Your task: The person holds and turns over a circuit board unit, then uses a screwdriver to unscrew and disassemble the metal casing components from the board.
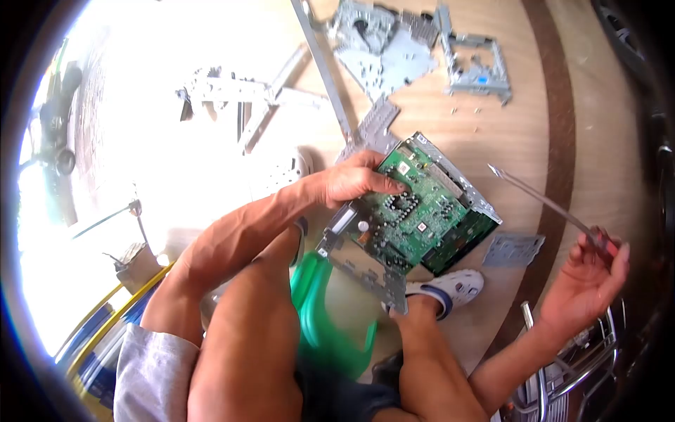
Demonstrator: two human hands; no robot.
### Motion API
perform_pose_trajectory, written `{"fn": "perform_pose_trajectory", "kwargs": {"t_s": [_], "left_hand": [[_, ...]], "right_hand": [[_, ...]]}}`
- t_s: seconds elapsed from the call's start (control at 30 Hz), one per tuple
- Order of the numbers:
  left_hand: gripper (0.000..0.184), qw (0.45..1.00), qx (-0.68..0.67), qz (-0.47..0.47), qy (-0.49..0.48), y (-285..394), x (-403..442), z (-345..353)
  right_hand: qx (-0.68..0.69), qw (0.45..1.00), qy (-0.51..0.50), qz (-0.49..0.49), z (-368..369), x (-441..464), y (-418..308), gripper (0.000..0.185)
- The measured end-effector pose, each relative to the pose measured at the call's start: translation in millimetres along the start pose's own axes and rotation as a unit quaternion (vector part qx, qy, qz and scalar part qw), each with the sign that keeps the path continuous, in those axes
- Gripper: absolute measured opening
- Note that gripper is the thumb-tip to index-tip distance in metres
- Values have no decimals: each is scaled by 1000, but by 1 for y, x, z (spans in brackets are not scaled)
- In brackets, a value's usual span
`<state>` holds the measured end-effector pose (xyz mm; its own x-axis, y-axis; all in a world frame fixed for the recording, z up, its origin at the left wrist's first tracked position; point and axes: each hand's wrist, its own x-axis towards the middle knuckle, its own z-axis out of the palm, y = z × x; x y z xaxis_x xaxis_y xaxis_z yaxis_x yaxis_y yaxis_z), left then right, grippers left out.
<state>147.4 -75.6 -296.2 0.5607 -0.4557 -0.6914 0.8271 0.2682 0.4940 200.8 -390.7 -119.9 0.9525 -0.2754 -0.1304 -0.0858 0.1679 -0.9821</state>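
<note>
Holding a green circuit board (439,204) tilted above the floor (576,141), the left hand (357,180) has its grip clamped on one edge; the right hand (587,278) grasps a screwdriver (548,202), tip away from the board. Several metal frame parts (394,63) lie detached, yet the board, dense with chips and capacitors, appears joined to a metal bracket (373,276), so separation looks partial.

On my feed, a matt green circuit board (422,211), dull grey metal sheets (387,63), and smooth, glossy green plastic (320,316).
</note>
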Motion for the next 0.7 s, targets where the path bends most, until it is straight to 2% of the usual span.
{"fn": "perform_pose_trajectory", "kwargs": {"t_s": [0.03, 0.13, 0.27, 0.3, 0.33, 0.4, 0.5, 0.53, 0.57, 0.7], "left_hand": [[26, 999, -14, 32, -6, 13, -8, 5], [27, 992, 13, 124, -21, 50, -39, 18], [29, 985, -59, 163, -24, 98, -91, 48], [29, 984, -47, 174, -14, 113, -108, 58], [28, 980, -21, 199, -16, 104, -136, 56], [26, 973, -15, 230, -6, 127, -184, 75], [25, 963, 37, 268, -15, 147, -248, 84], [25, 956, 53, 289, -13, 150, -273, 88], [25, 951, 81, 297, -12, 115, -261, 91], [25, 949, 52, 310, -33, 95, -320, 117]], "right_hand": [[29, 999, 26, -27, 3, 0, -16, 29], [34, 996, -7, -86, 9, -12, -76, 28], [61, 990, 52, -116, 21, -40, -150, 25], [75, 989, 23, -127, 24, -49, -167, 23], [95, 982, -4, -162, 20, -92, -166, 21], [113, 973, -41, -195, 34, -122, -204, 20], [105, 966, -4, -235, 69, -182, -256, 22], [88, 963, -11, -255, 77, -201, -269, 23], [109, 959, -9, -261, 41, -220, -226, 23], [102, 956, -28, -274, 44, -265, -249, 22]]}}
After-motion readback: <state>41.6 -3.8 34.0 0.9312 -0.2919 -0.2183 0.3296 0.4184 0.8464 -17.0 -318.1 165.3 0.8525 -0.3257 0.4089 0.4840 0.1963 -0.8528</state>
